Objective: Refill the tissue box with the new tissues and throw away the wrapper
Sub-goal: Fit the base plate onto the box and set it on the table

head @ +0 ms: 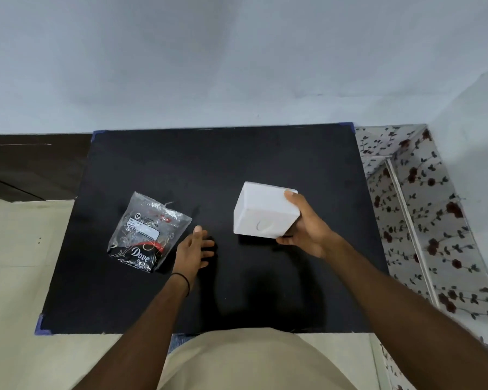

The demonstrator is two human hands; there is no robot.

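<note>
A smooth white cube-shaped tissue box (265, 213) is gripped, tilted, by the right hand (307, 229) right of centre above the matte black table (209, 164). A crinkled, glossy plastic wrapper (148, 232) is seen lying left of centre. Just beside it, the left hand (193, 250) is held spread and empty.

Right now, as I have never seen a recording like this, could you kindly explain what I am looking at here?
There is no machine here: a person wears a wide-angle camera on the head, looking down at their own bare hands. The single picture shows a black table. The right hand holds a white tissue box tilted above the table. The left hand, open and holding nothing, hovers beside a clear plastic packet printed "Dove", which lies flat on the table. A black band circles the left wrist.
</note>
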